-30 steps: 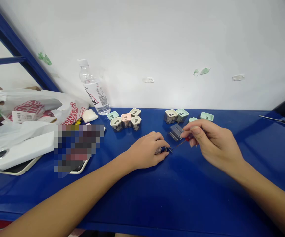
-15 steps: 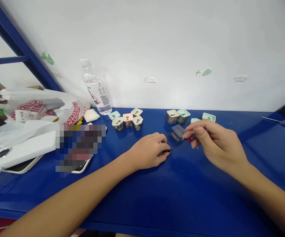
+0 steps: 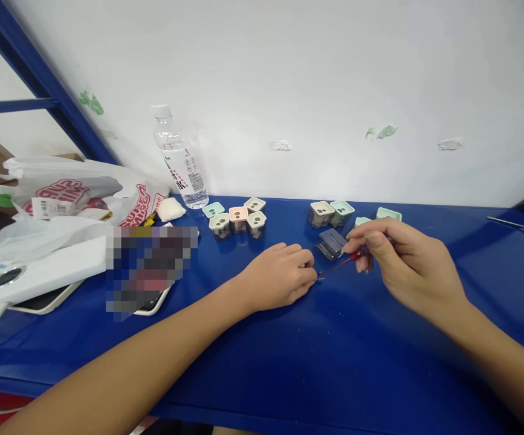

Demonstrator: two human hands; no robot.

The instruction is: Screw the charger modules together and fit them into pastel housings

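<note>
My right hand [image 3: 409, 266] is closed in a pinch on a small screwdriver [image 3: 355, 256] with a red handle, its thin shaft slanting down to the left. The tip is close to the fingertips of my left hand [image 3: 284, 275], which rests on the table, fingers curled round a small part. Only a thin metal bit of that part [image 3: 320, 277] shows; the fingers hide the remainder. Just behind the shaft lies a clear dark plastic container [image 3: 332, 243]. Two-hole pencil sharpeners, one cream [image 3: 320, 214] and one mint [image 3: 341, 212], stand behind it.
Several pencil sharpeners [image 3: 239, 219] cluster by a water bottle [image 3: 181, 163] at the back left. Plastic bags [image 3: 84, 193], a white device [image 3: 57, 266] and a cable crowd the left side. Another thin screwdriver [image 3: 515, 224] lies at the far right, and the white wall bounds the table.
The view has shifted slightly. My left fingers now cover more of the small part, whose dark portion showed before. The screwdriver stays in my right hand, its tip still near the left fingertips.
</note>
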